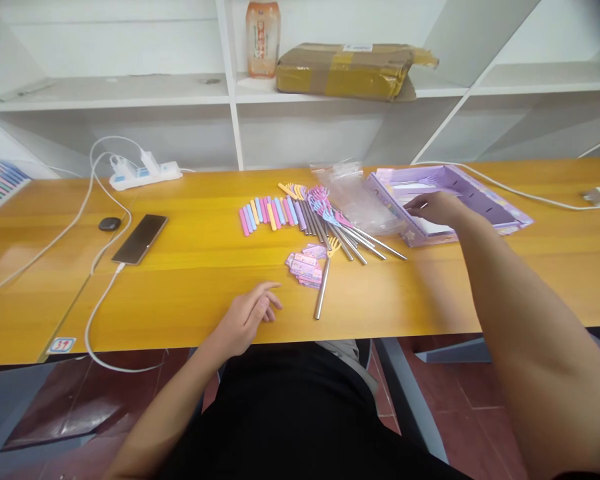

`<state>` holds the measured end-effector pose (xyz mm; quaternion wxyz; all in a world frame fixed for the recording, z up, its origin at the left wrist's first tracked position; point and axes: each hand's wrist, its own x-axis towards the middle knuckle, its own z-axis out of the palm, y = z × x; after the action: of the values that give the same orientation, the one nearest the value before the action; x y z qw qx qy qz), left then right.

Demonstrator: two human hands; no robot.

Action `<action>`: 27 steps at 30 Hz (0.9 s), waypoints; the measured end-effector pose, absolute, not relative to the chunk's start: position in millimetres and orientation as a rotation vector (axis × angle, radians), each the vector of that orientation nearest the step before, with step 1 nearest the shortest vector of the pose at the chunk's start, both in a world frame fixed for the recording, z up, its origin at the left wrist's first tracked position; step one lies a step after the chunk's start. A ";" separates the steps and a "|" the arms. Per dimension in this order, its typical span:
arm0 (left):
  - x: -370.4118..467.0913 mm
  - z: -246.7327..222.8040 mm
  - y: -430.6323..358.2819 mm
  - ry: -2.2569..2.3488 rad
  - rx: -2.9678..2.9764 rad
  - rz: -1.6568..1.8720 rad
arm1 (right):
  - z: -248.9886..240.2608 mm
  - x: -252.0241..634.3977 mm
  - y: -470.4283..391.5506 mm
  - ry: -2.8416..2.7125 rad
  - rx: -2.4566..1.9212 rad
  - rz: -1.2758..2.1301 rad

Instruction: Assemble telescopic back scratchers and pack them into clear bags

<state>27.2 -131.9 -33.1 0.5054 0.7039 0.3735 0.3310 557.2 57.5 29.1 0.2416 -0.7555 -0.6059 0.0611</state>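
The shallow purple box (480, 190), thin-walled, with pale printing and dark slots, sits open at the right of the yellow wood-grain tabletop (180, 300); the right hand (433, 208) reaches over its inside, fingers bent, whether pinching anything I cannot tell. Beside it, a crinkled clear plastic bag (363, 200) touches slim metal rods with pastel claw heads (320, 199), overlapping too much to separate. The left hand (247, 317), fingers loosely curled around nothing visible, is near small pink cards (303, 267), partly covered by a yellow-clawed rod (323, 290).
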 end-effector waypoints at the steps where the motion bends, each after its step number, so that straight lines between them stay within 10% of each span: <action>1: 27.3 -33.0 -131.8 0.905 1.702 0.797 | 29.8 558.4 56.9 -1.667 -2.116 0.227; 27: 29.0 -30.3 -125.0 1.019 1.764 0.653 | -2.2 441.4 -38.1 -1.992 -1.974 -0.049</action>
<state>29.0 -125.0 -30.3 0.4803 0.7233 0.4177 0.2677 441.4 -38.1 -2.2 0.1678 -0.6938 -0.7002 -0.0171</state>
